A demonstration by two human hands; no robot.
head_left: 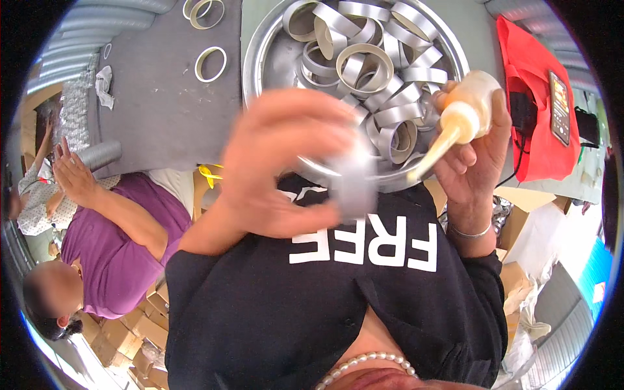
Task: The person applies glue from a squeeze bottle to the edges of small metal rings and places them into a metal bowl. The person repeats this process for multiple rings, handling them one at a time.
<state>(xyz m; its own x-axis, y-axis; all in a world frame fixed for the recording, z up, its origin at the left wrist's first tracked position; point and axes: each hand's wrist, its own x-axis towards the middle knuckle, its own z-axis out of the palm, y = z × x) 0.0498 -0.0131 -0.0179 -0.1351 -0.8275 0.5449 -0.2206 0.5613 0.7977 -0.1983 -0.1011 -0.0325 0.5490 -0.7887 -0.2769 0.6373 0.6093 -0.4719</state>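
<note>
My left hand, smeared by motion, is closed around a silver ring band in front of my chest. My right hand grips a squeeze bottle with a pale yellow, glue-like content. Its long nozzle points down and left, apart from the ring. Just beyond both hands stands a round metal tray, heaped with loose silver rings that lie at many angles, some flat and some on edge. The tray's near rim is partly hidden by my left hand.
Several pale rings lie on the dark table cover to the left. A red bag with a phone on it lies at the right. On my left sits a person in purple, hand near a grey roll. Cardboard boxes stand behind.
</note>
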